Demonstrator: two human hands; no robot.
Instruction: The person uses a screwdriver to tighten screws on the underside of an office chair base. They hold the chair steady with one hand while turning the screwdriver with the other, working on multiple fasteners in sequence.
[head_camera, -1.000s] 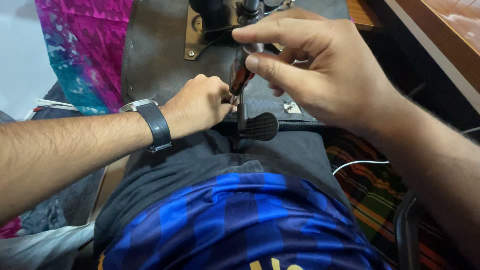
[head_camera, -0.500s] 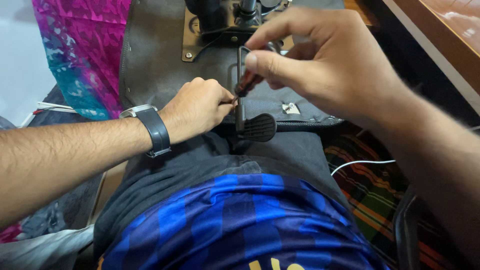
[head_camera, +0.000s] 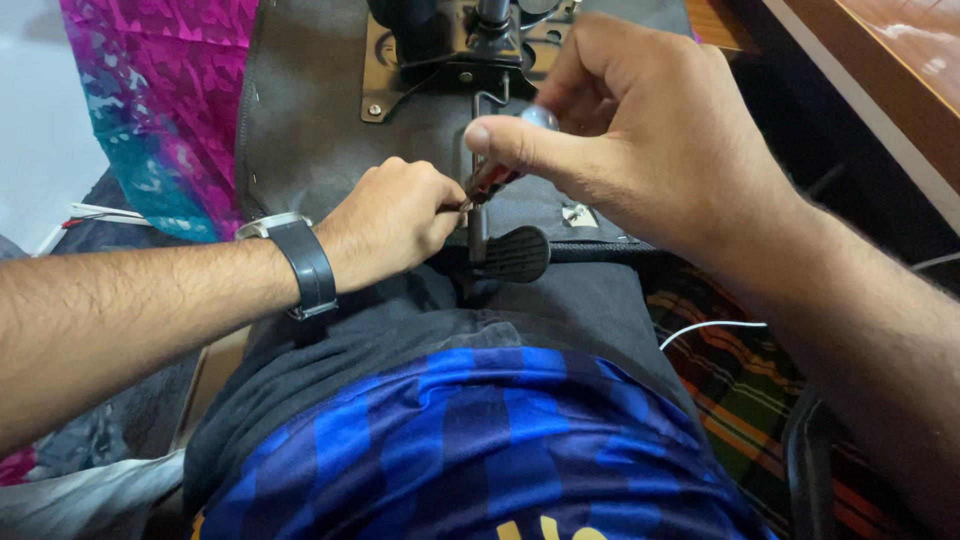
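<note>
My right hand (head_camera: 640, 150) is closed around a screwdriver (head_camera: 490, 182) with a reddish handle, thumb pressed along its top. Its tip points down and left toward my left hand (head_camera: 395, 220). That hand, with a black wristwatch (head_camera: 300, 262) on the wrist, pinches at the tip; what it pinches is hidden by the fingers. Both hands work against the grey underside of a chair seat (head_camera: 300, 130), just above a black lever paddle (head_camera: 515, 253) and below the metal mechanism plate (head_camera: 440, 50).
A pink and teal cloth (head_camera: 160, 90) hangs at the upper left. At the upper right runs a wooden table edge (head_camera: 880, 90). A white cable (head_camera: 700, 328) lies over a striped cloth (head_camera: 740, 390) at the right. My lap, in a blue checked shirt, fills the foreground.
My right hand has turned a little on the screwdriver, its fingers curling further over the handle. My left hand has stayed at the tip.
</note>
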